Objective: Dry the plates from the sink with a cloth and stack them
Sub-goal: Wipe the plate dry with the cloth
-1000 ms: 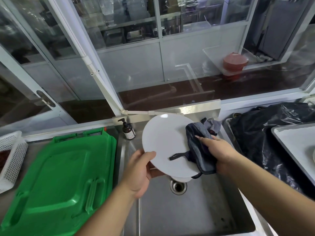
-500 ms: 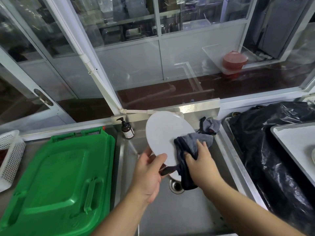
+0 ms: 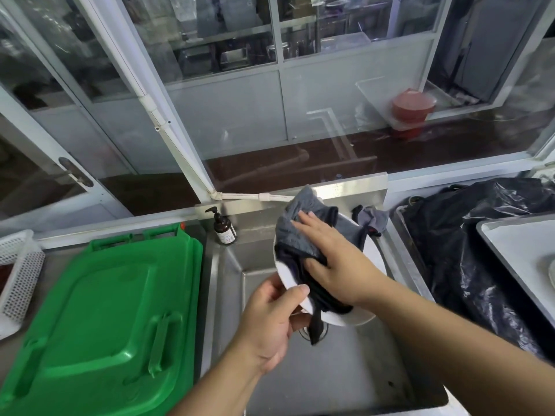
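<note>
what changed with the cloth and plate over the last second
The right hand swept the cloth from the plate's right edge across to its upper left, now pressing it flat. The plate tilted flatter. The left hand kept gripping the lower rim over the sink.

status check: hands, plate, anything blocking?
Left hand pinches white plate rim over sink. Right hand presses grey cloth flat on plate face. Nothing blocking.
</note>
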